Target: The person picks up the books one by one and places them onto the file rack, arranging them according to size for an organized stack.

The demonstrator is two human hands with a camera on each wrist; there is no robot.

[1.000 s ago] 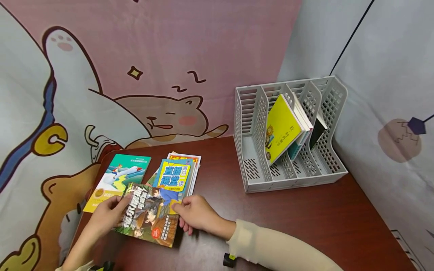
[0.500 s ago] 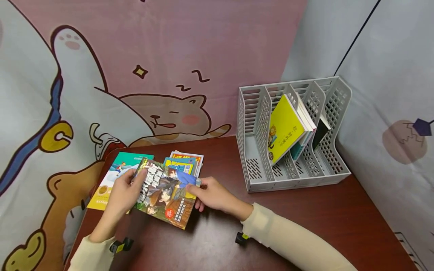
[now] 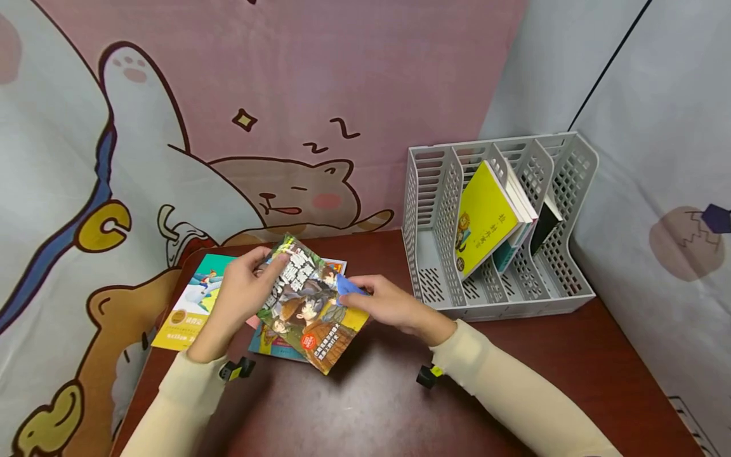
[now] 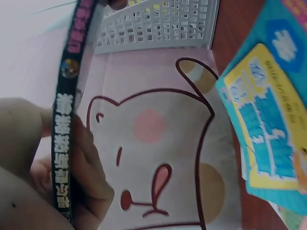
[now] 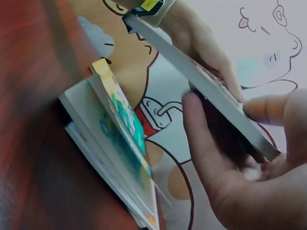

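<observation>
Both hands hold one illustrated book, tilted above the stack on the table. My left hand grips its left side, thumb on the cover. At the opposite edge, my right hand pinches it between thumb and fingers. The dark spine with white characters runs through the left hand in the left wrist view. In the right wrist view the pale page edges lie between the right thumb and fingers. Below it, a blue book with a yellow panel is partly hidden. A green and yellow book lies to the left.
A grey slotted file rack stands at the back right of the brown table. Its dividers hold a leaning yellow book, white-edged books beside it and a black book. Printed cloth hangs behind.
The hands have lifted the illustrated book off the stack, moved it up and to the right, and turned it clockwise. The view has shifted slightly left.
</observation>
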